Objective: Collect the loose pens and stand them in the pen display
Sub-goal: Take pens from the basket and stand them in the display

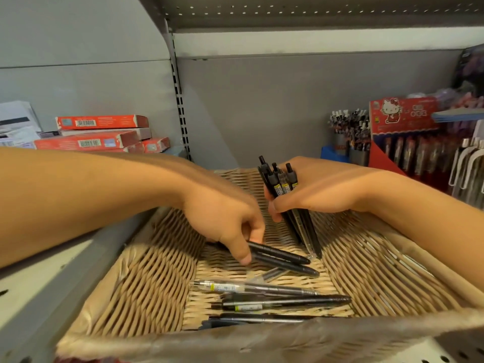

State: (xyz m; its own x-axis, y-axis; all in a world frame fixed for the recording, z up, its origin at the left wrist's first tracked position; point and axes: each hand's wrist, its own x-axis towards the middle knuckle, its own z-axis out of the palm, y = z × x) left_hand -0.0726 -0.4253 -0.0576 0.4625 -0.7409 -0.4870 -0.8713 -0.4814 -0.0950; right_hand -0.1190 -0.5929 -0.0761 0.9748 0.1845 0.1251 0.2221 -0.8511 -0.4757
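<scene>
A woven wicker basket point(146, 279) stands on the shelf in front of me. My right hand point(314, 189) grips a bunch of black pens point(281, 183) upright, tips down inside the basket. My left hand point(225, 221) reaches into the basket and pinches two black pens point(285, 260) lying on its floor. Several more loose pens point(275, 297), black and clear, lie near the basket's front wall. A pen display point(348, 134) with standing pens is at the back right of the shelf.
Red flat boxes point(99, 134) are stacked at the back left beyond a shelf upright point(180, 100). A red cartoon-cat display box point(403, 119) with packaged pens and white hooks point(468, 163) stands at the right. Another shelf hangs overhead.
</scene>
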